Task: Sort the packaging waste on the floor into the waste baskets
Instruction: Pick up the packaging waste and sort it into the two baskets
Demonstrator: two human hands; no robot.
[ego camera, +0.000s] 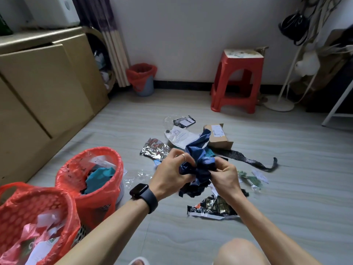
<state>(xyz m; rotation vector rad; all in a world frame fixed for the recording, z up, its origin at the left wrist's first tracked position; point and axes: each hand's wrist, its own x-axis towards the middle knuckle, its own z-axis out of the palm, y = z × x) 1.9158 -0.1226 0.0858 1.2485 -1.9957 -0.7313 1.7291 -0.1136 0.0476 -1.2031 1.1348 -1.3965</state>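
Centre of frame: both hands are raised above the floor, working one crumpled dark blue plastic bag (198,157). The left hand (172,175) has its fingers curled into the bag's left side; there is a ring on one finger and a dark watch (143,196) on the wrist. The right hand (225,178) pinches the bag's right side, thumb on top. The bag's upper end stands up toward the cardboard box (219,138) behind it. On the floor around the hands lie a silver foil wrapper (154,150) at centre left, a white mailer (179,135) above it, a small black packet (184,121) further up, a black mesh strip (246,159) running right, a black-and-gold wrapper (212,207) below the hands, and clear film (135,176) just left of the left wrist. Lower left: two waste baskets with red liners stand side by side. The nearer basket (66,203) holds white and pink scraps. The farther basket (120,163) holds teal and white pieces. Upper centre, against the wall: a small bin (142,79) with a red liner. Upper right: a red stool (236,81).
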